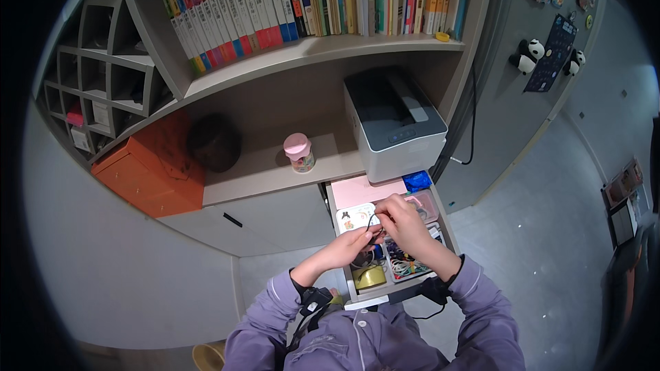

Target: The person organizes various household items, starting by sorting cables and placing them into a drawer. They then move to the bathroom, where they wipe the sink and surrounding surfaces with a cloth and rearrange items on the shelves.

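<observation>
Above an open drawer (361,297), my two hands meet around a thin black cord (370,220). My right hand (405,221) pinches its upper end, and my left hand (350,247) holds a lower part, palm partly up. Beneath the hands lies a white case with a cartoon picture (348,219). Behind it is a pink box (356,190), with a blue packet (416,181) at its right. A clear pink-edged box (425,203) sits right of my hands. Nearer me, the drawer holds a tray of tangled cables (405,265) and a yellow-green roll (369,277).
A white and dark printer (397,123) stands on the shelf just behind the drawer. Left of it are a pink-lidded jar (299,153), a dark round object (214,141) and an orange small cabinet (149,180). Books (232,15) fill the upper shelf. A grey refrigerator-like panel (479,129) with magnets borders the right.
</observation>
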The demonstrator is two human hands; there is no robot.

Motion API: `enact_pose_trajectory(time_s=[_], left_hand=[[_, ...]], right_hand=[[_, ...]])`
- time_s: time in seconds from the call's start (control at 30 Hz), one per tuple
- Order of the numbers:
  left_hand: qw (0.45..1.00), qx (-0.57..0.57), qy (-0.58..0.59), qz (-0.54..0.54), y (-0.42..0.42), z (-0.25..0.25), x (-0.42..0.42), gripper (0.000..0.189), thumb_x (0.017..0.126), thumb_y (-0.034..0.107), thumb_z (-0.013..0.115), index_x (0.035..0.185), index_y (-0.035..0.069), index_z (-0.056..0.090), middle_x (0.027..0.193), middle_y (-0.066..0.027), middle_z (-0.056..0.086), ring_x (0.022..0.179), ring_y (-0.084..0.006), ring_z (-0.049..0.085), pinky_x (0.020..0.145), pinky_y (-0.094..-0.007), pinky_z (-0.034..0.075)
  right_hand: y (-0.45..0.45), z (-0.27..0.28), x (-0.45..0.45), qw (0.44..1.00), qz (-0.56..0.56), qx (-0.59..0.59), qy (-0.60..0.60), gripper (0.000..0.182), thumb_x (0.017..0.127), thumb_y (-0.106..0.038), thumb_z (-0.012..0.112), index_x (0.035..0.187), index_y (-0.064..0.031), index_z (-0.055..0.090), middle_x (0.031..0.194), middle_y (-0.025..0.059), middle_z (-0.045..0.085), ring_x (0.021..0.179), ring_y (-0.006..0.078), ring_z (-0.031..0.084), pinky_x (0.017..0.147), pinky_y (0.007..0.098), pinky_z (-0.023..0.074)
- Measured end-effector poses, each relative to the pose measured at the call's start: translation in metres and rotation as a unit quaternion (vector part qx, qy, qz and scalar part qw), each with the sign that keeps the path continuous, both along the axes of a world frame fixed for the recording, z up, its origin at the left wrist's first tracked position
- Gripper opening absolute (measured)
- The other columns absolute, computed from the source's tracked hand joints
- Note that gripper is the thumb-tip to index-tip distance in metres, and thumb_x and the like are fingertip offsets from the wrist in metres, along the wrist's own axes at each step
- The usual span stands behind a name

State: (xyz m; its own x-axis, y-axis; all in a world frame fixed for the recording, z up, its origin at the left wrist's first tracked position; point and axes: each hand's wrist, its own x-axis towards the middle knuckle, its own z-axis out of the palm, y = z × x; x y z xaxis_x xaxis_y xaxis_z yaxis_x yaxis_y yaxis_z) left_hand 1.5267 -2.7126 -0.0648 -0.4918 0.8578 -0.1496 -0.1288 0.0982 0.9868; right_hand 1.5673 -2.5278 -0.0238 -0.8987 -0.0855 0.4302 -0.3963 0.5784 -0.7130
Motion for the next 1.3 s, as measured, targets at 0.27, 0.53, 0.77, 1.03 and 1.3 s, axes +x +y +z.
enact_pose_trajectory(time_s=[0.27, 0.53, 0.77, 1.03, 1.3], left_hand=[[0.999, 0.002, -0.034, -0.006, 0.006, 0.016, 0.001, 0.038, 0.104, 0.03, 0.026, 0.103, 0.003, 0.053, 0.074, 0.0016, 0.05, 0.06, -0.0069, 0.039, 0.056, -0.0218, 0.037], [0.998, -0.046, -0.04, -0.018, -0.008, 0.024, -0.002, 0.037, 0.103, 0.035, 0.03, 0.117, 0.01, 0.053, 0.071, 0.0068, 0.039, 0.062, -0.0046, 0.034, 0.055, -0.0193, 0.032], [0.997, -0.068, -0.036, 0.014, -0.022, 0.028, -0.009, 0.031, 0.101, 0.032, 0.038, 0.118, 0.009, 0.051, 0.078, 0.0055, 0.043, 0.066, -0.0044, 0.038, 0.057, -0.0198, 0.035], [0.991, -0.067, 0.111, 0.031, -0.015, 0.031, -0.004, 0.026, 0.098, 0.021, 0.046, 0.118, 0.005, 0.049, 0.082, -0.0025, 0.054, 0.074, -0.0094, 0.05, 0.069, -0.0256, 0.044], [0.987, -0.028, 0.149, 0.047, -0.007, 0.032, -0.004, 0.024, 0.101, 0.024, 0.04, 0.099, 0.004, 0.052, 0.08, -0.0004, 0.055, 0.076, -0.0103, 0.051, 0.07, -0.0256, 0.043]], right_hand=[[-0.011, -0.01, -0.01, 0.994, -0.038, -0.09, 0.045, 0.012, 0.082, 0.005, 0.06, 0.093, 0.0022, 0.058, 0.092, 0.0102, 0.054, 0.075, 0.0196, 0.062, 0.065, 0.0278, 0.0528], [0.012, -0.003, -0.009, 0.982, 0.071, 0.099, 0.145, 0.026, 0.074, 0.003, 0.063, 0.1, -0.0009, 0.065, 0.096, 0.0108, 0.06, 0.087, 0.0243, 0.062, 0.073, 0.0306, 0.0516], [0.016, 0.001, -0.002, 0.983, 0.163, 0.08, 0.028, 0.035, 0.079, -0.004, 0.067, 0.114, -0.0009, 0.06, 0.103, 0.0113, 0.058, 0.09, 0.0247, 0.06, 0.076, 0.0316, 0.0501], [0.012, -0.002, 0.005, 0.984, 0.171, 0.049, -0.022, 0.032, 0.082, -0.005, 0.066, 0.113, -0.0014, 0.061, 0.101, 0.01, 0.06, 0.088, 0.0248, 0.06, 0.073, 0.0306, 0.0493], [0.001, 0.003, 0.007, 0.976, 0.091, -0.161, -0.117, 0.037, 0.085, -0.003, 0.063, 0.121, -0.0006, 0.053, 0.107, 0.0088, 0.062, 0.094, 0.0158, 0.062, 0.082, 0.0281, 0.0495]])
